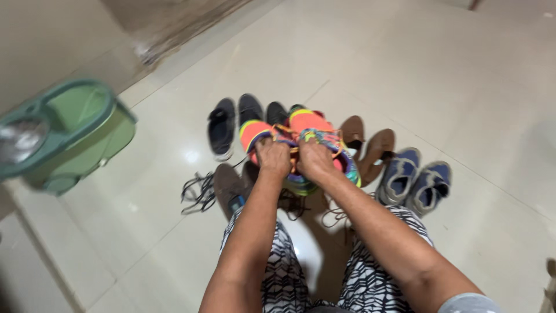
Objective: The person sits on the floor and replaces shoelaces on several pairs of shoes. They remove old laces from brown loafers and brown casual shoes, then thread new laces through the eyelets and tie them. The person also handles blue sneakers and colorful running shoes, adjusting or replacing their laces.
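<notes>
Two orange sneakers (289,130), light, soft, laces loose: left hand (273,157), right hand (313,159) fingers clasp collars at 6 o'clock; best hold there.

Count: 2 orange multicoloured sneakers (301,139), 2 blue sneakers (414,179), 2 brown shoes (368,145), 3 black shoes (249,113), 1 dark brown shoe (227,182), 1 green mop bucket (63,136), 2 hands: left hand (274,157), right hand (314,160).
</notes>
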